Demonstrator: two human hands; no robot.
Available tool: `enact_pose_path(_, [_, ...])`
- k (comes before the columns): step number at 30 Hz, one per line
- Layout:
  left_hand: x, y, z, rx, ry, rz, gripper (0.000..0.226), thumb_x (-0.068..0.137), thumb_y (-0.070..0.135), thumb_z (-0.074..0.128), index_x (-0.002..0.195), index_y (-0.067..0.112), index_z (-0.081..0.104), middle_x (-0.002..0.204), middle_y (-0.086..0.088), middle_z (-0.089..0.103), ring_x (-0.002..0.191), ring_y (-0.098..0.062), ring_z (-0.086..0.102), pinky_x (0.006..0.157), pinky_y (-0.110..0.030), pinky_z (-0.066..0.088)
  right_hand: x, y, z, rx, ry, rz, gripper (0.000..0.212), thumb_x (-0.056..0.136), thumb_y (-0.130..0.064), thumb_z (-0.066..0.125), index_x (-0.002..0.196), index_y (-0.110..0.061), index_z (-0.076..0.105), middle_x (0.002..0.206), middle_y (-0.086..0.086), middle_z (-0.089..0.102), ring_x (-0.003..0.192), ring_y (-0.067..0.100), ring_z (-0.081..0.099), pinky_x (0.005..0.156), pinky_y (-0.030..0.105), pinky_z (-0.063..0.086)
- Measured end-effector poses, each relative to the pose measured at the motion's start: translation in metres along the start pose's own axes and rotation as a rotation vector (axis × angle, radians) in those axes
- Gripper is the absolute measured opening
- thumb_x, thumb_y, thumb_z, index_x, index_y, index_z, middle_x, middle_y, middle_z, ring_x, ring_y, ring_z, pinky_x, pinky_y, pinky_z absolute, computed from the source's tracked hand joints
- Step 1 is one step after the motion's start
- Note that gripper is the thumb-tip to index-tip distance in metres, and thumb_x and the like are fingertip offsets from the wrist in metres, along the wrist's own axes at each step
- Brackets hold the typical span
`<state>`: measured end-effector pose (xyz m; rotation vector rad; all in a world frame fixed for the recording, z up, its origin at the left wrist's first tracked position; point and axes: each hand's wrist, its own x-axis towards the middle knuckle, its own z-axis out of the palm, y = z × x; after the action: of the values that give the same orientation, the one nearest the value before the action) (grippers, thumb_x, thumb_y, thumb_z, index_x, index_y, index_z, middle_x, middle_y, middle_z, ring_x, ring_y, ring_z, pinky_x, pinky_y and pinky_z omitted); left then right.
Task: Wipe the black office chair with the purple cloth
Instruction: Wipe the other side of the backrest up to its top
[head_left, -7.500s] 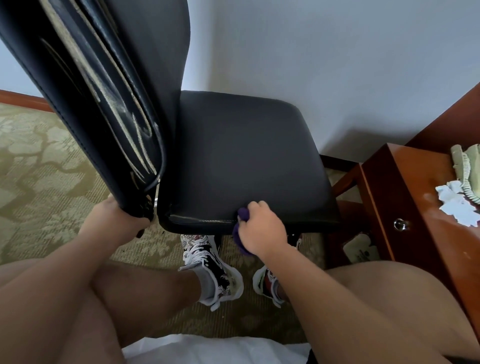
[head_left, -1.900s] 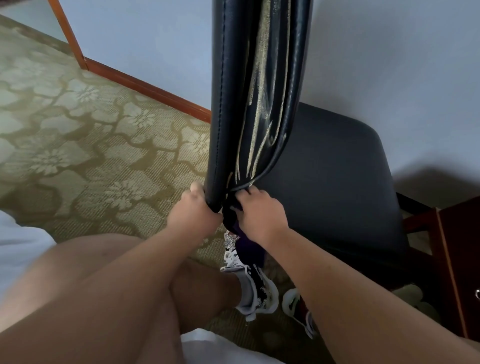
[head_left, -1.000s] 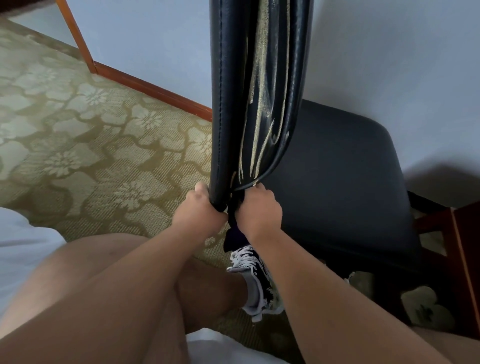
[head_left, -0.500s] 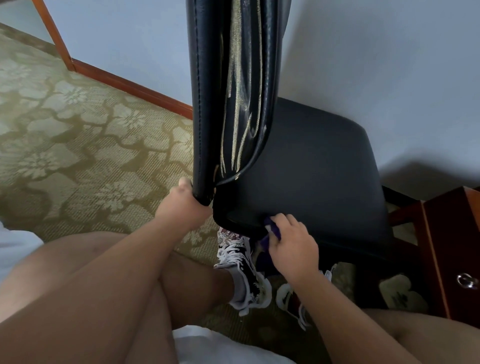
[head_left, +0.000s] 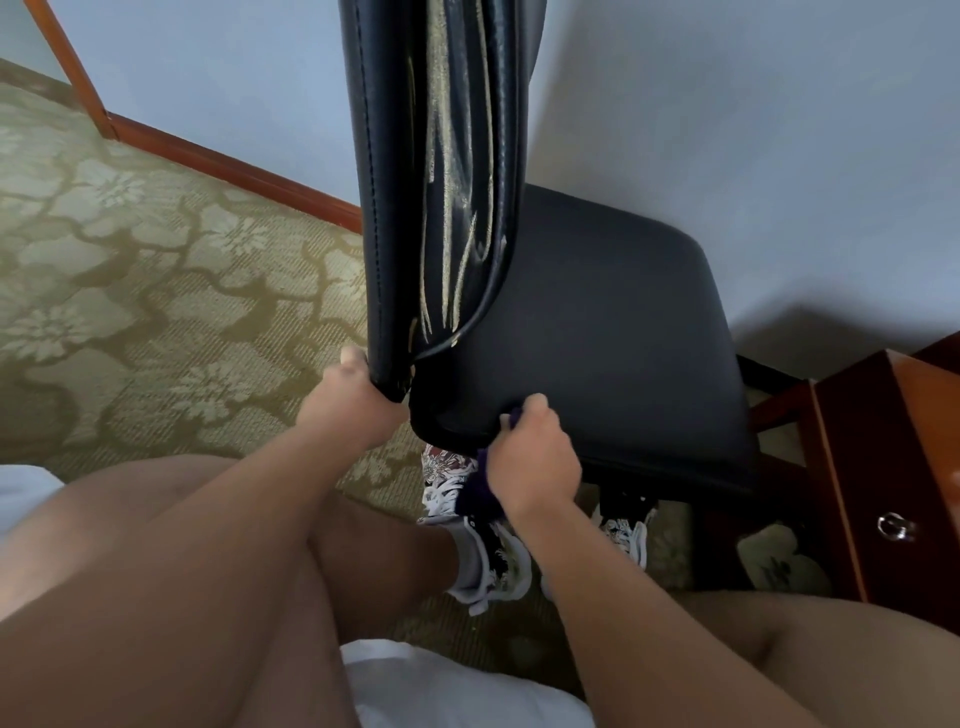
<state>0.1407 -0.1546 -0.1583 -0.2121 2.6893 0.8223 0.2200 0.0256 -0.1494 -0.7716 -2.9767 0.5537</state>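
Black office chair (head_left: 597, 332): left hand (head_left: 348, 410) grips backrest corner; right hand (head_left: 535, 462) fingers clutch purple cloth (head_left: 480, 491) at seat edge

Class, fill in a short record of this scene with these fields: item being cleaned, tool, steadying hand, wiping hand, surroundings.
item being cleaned: black office chair
tool: purple cloth, bunched up
steadying hand: left hand grips the bottom corner of the backrest
wiping hand: right hand holds the purple cloth against the chair's near edge
surroundings: patterned carpet under the chair; wooden cabinet to the chair's right
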Motion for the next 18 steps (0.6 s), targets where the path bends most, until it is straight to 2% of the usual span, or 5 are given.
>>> enact_pose_path(3, [0.002,-0.002,0.002,-0.001,-0.001,-0.002,0.053,0.079,0.046,0.061,0.122,0.019,0.042,0.11,-0.005,0.047,0.09,-0.03,0.057,0.076,-0.043,0.052,0.0,-0.028,0.009,-0.067,-0.055,-0.11,0.02,0.102,-0.036,0.046,0.107,-0.017,0.041,0.112,0.007,0.057,0.099,0.032,0.061,0.063,0.036,0.038])
enact_pose_path(7, [0.01,-0.005,0.001,-0.005,0.014,0.001,0.051,0.076,0.036,0.066,0.119,0.019,0.045,0.111,-0.007,0.048,0.086,-0.029,0.056,0.07,-0.039,0.048,-0.002,-0.051,0.011,-0.097,-0.15,-0.241,0.035,0.098,-0.041,0.05,0.118,-0.013,0.04,0.117,0.009,0.05,0.103,0.03,0.055,0.066,0.037,0.039])
enact_pose_path(13, [0.018,-0.004,-0.005,-0.055,0.03,-0.031,0.041,0.083,0.034,0.062,0.116,0.018,0.044,0.11,-0.005,0.046,0.078,-0.025,0.053,0.067,-0.038,0.044,-0.003,-0.037,0.001,-0.139,-0.308,-0.457,0.064,0.09,-0.036,0.06,0.143,-0.015,0.032,0.128,0.008,0.04,0.115,0.03,0.045,0.088,0.042,0.046])
enact_pose_path(15, [0.019,-0.004,-0.006,-0.063,0.025,-0.026,0.04,0.083,0.036,0.061,0.115,0.019,0.043,0.112,-0.005,0.046,0.074,-0.02,0.051,0.066,-0.038,0.043,-0.002,-0.016,-0.003,-0.174,-0.244,-0.508,0.059,0.096,-0.036,0.055,0.148,-0.022,0.031,0.129,0.006,0.042,0.113,0.029,0.047,0.087,0.042,0.047])
enact_pose_path(18, [0.019,-0.005,-0.007,-0.029,-0.005,0.01,0.051,0.079,0.047,0.057,0.121,0.019,0.046,0.114,-0.004,0.045,0.079,-0.02,0.052,0.069,-0.04,0.049,-0.004,0.02,-0.01,-0.167,-0.138,-0.472,0.039,0.097,-0.039,0.052,0.135,-0.031,0.043,0.118,0.001,0.046,0.101,0.026,0.052,0.08,0.042,0.05])
